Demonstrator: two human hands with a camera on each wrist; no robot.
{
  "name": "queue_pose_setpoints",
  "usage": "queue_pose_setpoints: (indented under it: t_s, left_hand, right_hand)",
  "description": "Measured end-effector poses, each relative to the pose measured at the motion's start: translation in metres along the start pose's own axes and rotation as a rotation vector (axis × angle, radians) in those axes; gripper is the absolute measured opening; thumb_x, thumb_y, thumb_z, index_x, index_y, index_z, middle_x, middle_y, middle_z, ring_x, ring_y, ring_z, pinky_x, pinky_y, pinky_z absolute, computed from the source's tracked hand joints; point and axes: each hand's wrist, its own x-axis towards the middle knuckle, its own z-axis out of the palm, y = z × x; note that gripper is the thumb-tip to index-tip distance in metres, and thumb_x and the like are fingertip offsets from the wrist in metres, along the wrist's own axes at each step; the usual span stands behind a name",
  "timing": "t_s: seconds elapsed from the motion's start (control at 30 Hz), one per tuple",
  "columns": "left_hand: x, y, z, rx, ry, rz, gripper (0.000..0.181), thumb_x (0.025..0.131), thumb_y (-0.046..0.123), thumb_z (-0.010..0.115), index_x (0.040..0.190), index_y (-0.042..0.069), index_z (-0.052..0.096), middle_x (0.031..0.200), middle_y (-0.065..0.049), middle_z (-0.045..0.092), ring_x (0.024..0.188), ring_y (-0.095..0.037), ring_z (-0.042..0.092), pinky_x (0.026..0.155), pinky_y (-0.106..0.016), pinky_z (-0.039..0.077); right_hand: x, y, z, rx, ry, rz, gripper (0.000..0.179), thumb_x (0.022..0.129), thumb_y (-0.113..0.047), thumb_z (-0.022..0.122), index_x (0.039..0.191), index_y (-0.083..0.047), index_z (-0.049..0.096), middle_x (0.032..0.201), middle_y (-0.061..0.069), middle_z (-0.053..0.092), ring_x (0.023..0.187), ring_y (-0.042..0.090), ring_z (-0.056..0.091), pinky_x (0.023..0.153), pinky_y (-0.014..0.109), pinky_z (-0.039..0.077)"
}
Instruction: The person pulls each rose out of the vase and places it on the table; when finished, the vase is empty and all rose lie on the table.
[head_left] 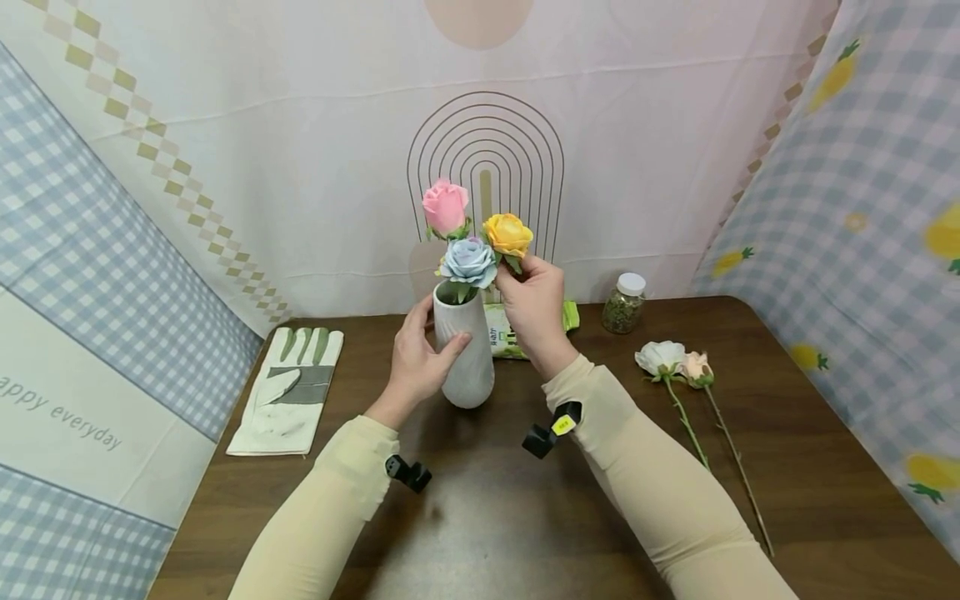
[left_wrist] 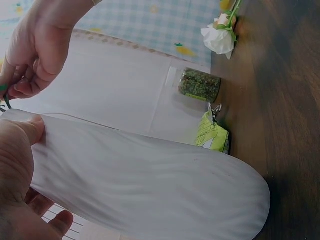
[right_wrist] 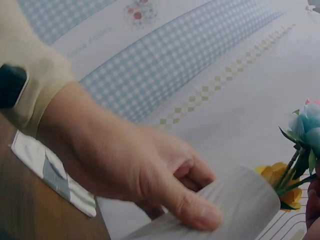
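A white ribbed vase (head_left: 467, 358) is at the middle of the brown table, several artificial roses at its mouth. My left hand (head_left: 420, 354) grips it near the rim, thumb across the front; the left wrist view shows the fingers (left_wrist: 60, 222) wrapped behind. My right hand (head_left: 534, 304) pinches just beneath the yellow rose (head_left: 507, 235), at the right of the bunch. A blue rose (head_left: 469, 262) leans over the rim, and a pink rose (head_left: 445, 207) rises highest. In the right wrist view, a yellow flower (right_wrist: 280, 181) shows behind the vase rim.
Right of the vase lie a white rose (head_left: 662, 358) and a peach rose (head_left: 697, 368), stems toward the front. A lidded jar (head_left: 624, 304) of green bits stands at the back. Behind the vase lies a green-and-white packet (head_left: 504, 333); a work glove (head_left: 288, 392) lies left.
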Motion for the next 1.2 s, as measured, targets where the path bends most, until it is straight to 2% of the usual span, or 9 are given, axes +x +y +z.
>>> queue_pose_setpoints:
  t_s: [0.13,0.37,0.5,0.63,0.8,0.9,1.03,1.13,1.2]
  left_hand:
    - [0.000,0.000,0.000,0.004,0.004,0.005,0.069,0.083,0.026,0.077,0.138,0.000,0.045,0.124,-0.016,0.055,0.109,-0.027,0.056,0.092,-0.041,0.048]
    - [0.000,-0.001,0.000,-0.001,0.006,0.004,0.069,0.083,0.026,0.076,0.138,-0.001,0.044,0.124,-0.016,0.055,0.108,-0.027,0.056,0.090,-0.046,0.049]
    - [0.000,-0.001,0.000,-0.004,0.007,0.009,0.069,0.082,0.024,0.077,0.138,-0.001,0.044,0.124,-0.016,0.055,0.108,-0.027,0.056,0.090,-0.048,0.048]
    - [0.000,-0.002,0.001,-0.004,0.006,0.015,0.067,0.082,0.024,0.077,0.136,0.000,0.045,0.123,-0.015,0.056,0.108,-0.027,0.056,0.091,-0.047,0.048]
    - [0.000,-0.002,0.000,-0.001,0.001,0.023,0.067,0.082,0.023,0.077,0.136,0.000,0.045,0.122,-0.016,0.056,0.109,-0.027,0.056,0.091,-0.048,0.048]
    - [0.000,-0.001,0.000,-0.007,0.000,0.027,0.066,0.082,0.023,0.077,0.135,-0.001,0.045,0.121,-0.016,0.056,0.108,-0.028,0.056,0.091,-0.049,0.048]
    - [0.000,-0.001,0.000,0.000,0.007,0.025,0.066,0.082,0.024,0.077,0.135,-0.001,0.045,0.121,-0.016,0.056,0.107,-0.027,0.057,0.090,-0.045,0.049]
    - [0.000,-0.001,0.000,0.001,0.008,0.021,0.067,0.082,0.024,0.077,0.136,0.000,0.045,0.122,-0.016,0.056,0.107,-0.026,0.057,0.089,-0.043,0.050]
    - [0.000,-0.001,0.000,-0.006,0.007,0.020,0.068,0.082,0.024,0.077,0.136,0.000,0.045,0.123,-0.015,0.056,0.106,-0.025,0.058,0.089,-0.043,0.050]
  right_hand:
    - [0.000,-0.004,0.001,-0.008,-0.001,-0.021,0.018,0.091,-0.005,0.063,0.102,0.006,0.072,0.085,0.009,0.067,0.069,0.010,0.057,0.057,0.020,0.048]
    - [0.002,0.001,-0.001,-0.267,-0.005,-0.228,0.016,0.091,-0.003,0.061,0.081,0.005,0.070,0.060,0.010,0.057,0.048,0.014,0.042,0.042,0.022,0.034]
    - [-0.002,0.001,0.000,-0.376,0.010,-0.358,0.012,0.091,-0.001,0.061,0.086,0.004,0.071,0.070,0.012,0.065,0.054,0.016,0.051,0.047,0.025,0.040]
    - [-0.005,0.001,0.001,-0.385,0.014,-0.444,0.014,0.092,-0.001,0.060,0.097,0.007,0.071,0.084,0.016,0.070,0.063,0.019,0.059,0.055,0.028,0.046]
    - [-0.007,0.004,-0.001,-0.314,0.013,-0.420,0.016,0.092,-0.002,0.061,0.102,0.007,0.071,0.086,0.015,0.070,0.058,0.017,0.053,0.052,0.024,0.042]
    - [-0.007,0.006,-0.003,-0.266,0.008,-0.359,0.015,0.092,-0.003,0.062,0.097,0.007,0.071,0.074,0.015,0.066,0.053,0.017,0.046,0.048,0.021,0.037]
    - [-0.008,0.008,-0.005,-0.277,-0.023,-0.305,0.015,0.093,-0.004,0.061,0.087,0.007,0.069,0.065,0.014,0.058,0.055,0.017,0.045,0.049,0.021,0.036]
    - [-0.010,0.011,-0.006,-0.309,-0.045,-0.311,0.012,0.092,0.000,0.060,0.087,0.007,0.068,0.069,0.015,0.057,0.058,0.017,0.046,0.051,0.023,0.037]
    - [-0.013,0.010,-0.005,-0.316,-0.055,-0.337,0.011,0.091,0.001,0.060,0.094,0.007,0.069,0.072,0.014,0.057,0.059,0.018,0.047,0.051,0.025,0.037]
